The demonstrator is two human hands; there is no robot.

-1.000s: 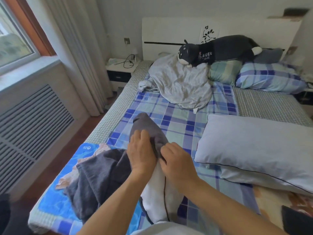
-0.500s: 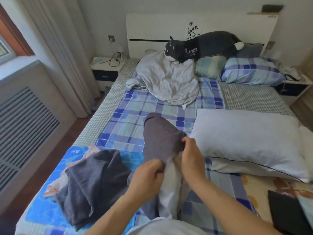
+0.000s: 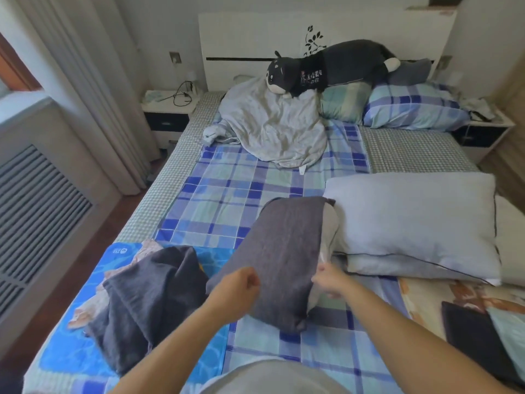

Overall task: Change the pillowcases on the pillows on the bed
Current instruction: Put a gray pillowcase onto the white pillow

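Observation:
A pillow in a dark grey pillowcase [image 3: 281, 257] lies lengthwise on the plaid bed in front of me; its white inner pillow [image 3: 329, 223] shows along the right side. My left hand [image 3: 235, 285] grips the case's left near edge with curled fingers. My right hand [image 3: 328, 277] pinches the case's right edge where the white pillow shows. A second dark grey pillowcase [image 3: 147, 297] lies crumpled at the left. A bare pale pillow [image 3: 412, 223] lies at the right.
A crumpled grey sheet [image 3: 270, 126] and a black plush cat [image 3: 335, 68] sit near the headboard, beside two plaid pillows [image 3: 409, 109]. Nightstands [image 3: 167, 115] flank the bed. A radiator cover [image 3: 37, 211] and curtain line the left wall. A dark flat object [image 3: 477, 339] lies near right.
The grey case has been drawn down along the pillow, which now lies flatter and wider. My hands have spread apart to its left and right edges. The view turned right.

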